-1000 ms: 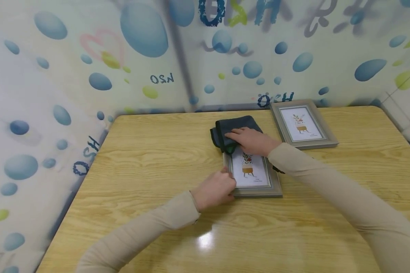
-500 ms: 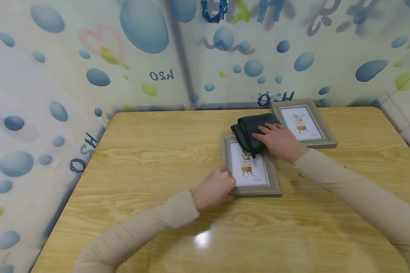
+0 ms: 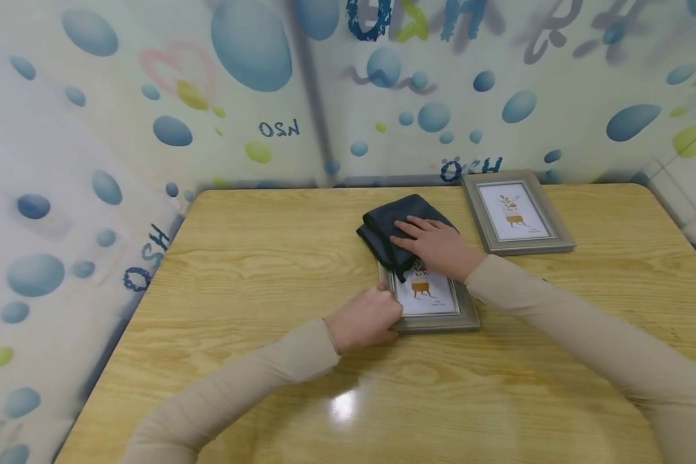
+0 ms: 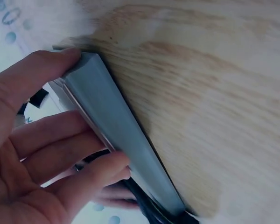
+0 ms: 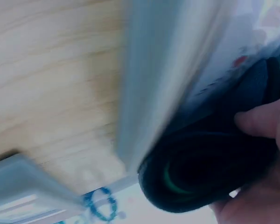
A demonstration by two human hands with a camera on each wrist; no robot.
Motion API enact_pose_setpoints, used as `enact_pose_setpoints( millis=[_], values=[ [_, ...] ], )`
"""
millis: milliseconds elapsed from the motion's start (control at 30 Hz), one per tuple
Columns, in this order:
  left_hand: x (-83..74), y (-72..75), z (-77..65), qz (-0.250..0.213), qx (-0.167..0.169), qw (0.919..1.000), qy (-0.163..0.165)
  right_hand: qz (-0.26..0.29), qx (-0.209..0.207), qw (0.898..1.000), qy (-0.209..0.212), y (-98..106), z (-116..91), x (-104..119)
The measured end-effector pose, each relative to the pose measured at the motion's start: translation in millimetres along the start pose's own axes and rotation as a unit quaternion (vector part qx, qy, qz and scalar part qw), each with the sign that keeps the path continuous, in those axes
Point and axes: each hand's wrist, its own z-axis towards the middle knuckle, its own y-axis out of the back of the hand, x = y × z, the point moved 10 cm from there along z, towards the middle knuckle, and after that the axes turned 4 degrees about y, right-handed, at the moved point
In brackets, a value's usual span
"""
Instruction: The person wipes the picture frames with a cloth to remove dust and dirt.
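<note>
A picture frame (image 3: 468, 316) with a grey-brown border and a potted-plant print lies flat on the table. At its near left corner my left hand (image 3: 367, 319) grips the border; in the left wrist view the thumb and fingers (image 4: 102, 170) hold the frame's edge (image 4: 116, 121). A folded dark blue cloth (image 3: 383, 222) with black edging covers the frame's far part. My right hand (image 3: 441, 248) holds this cloth against the frame, fingers spread over its top. Up close, the right thumb (image 5: 261, 119) lies along the side of the folded cloth (image 5: 191, 168).
A second, similar picture frame (image 3: 551, 246) lies at the back right, near the wall. Behind the wooden table (image 3: 255, 258) stands a wall (image 3: 336, 84) with blue and green drop shapes and lettering.
My right hand has slid the cloth to the right over the frame, then back to the left. The left hand stays at the same corner, and the frame has hardly moved.
</note>
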Motion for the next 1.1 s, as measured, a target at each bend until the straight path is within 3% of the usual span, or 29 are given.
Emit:
enact_pose_setpoints(
  millis=[333, 633, 867, 1100],
  values=[
    [3.1, 4.6, -3.9, 0.014, -0.027, 0.9995, 0.006, -0.025, -0.019, 0.997, -0.067, 0, -48, -44],
    [1.1, 4.8, -2.3, 0.008, -0.029, 0.9995, -0.002, 0.031, -0.012, 0.998, -0.047, -4, -27, -32],
    [10.9, 3.3, -4.2, -0.016, -0.041, 0.9982, 0.04, 0.046, -0.042, 0.995, -0.077, -4, -44, -49],
    [16.2, 4.5, -6.3, -0.034, -0.058, 0.9961, 0.057, 0.05, -0.034, 0.998, -0.029, -3, -66, -31]
  ],
)
